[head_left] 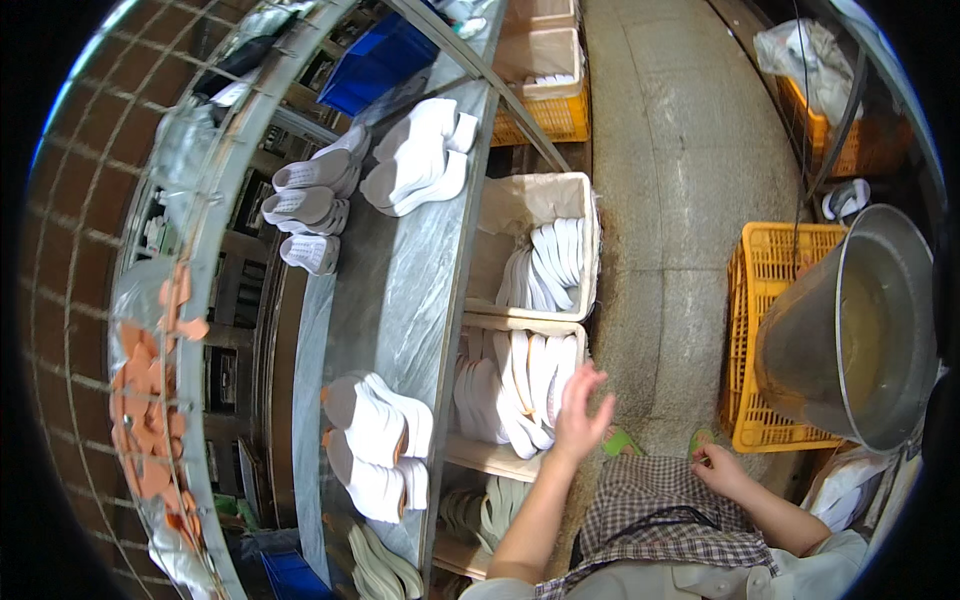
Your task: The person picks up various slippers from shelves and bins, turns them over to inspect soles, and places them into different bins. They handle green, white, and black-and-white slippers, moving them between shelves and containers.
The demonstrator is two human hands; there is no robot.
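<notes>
Fisheye view from the head, facing down, checked apron (665,505) close below, aisle floor (690,170) beyond

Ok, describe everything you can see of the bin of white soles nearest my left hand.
The bin looks rectangular, with a pale beige, cloth-like liner over its rim. White soles fill it, packed mostly on edge, some leaning; at least one shows a tan edge. It stands upright beside the grey, marble-patterned table, whose edge hides its left side. A similar lined bin stands just beyond. Your left hand overlaps its right side in view; whether they touch is unclear.
</notes>
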